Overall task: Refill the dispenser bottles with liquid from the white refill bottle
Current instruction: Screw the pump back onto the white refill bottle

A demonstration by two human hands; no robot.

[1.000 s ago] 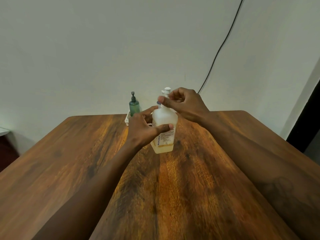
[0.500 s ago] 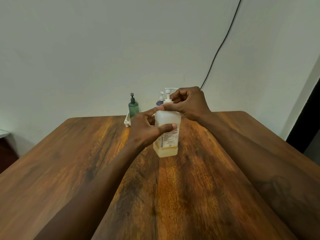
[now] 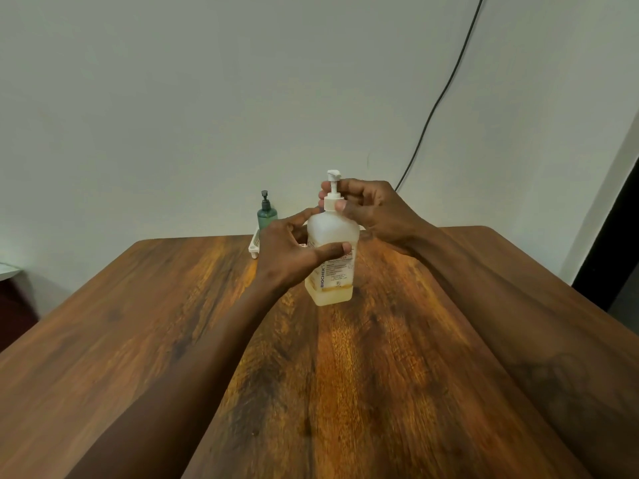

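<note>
Open desk (image 3: 345, 392) stretches nearer than the white refill bottle (image 3: 332, 257) and to either side. The left grip (image 3: 290, 257) blocks its left flank, and the right grip (image 3: 366, 209) blocks its pump. Behind-left, a green dispenser bottle (image 3: 267, 216) and a white tray (image 3: 254, 247) crowd the wall.

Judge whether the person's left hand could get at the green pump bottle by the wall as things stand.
Probably yes, once freed. The left hand grips the white bottle, so it must let go first. The green pump bottle stands just beyond it in a white rack, with nothing visible between.
</note>
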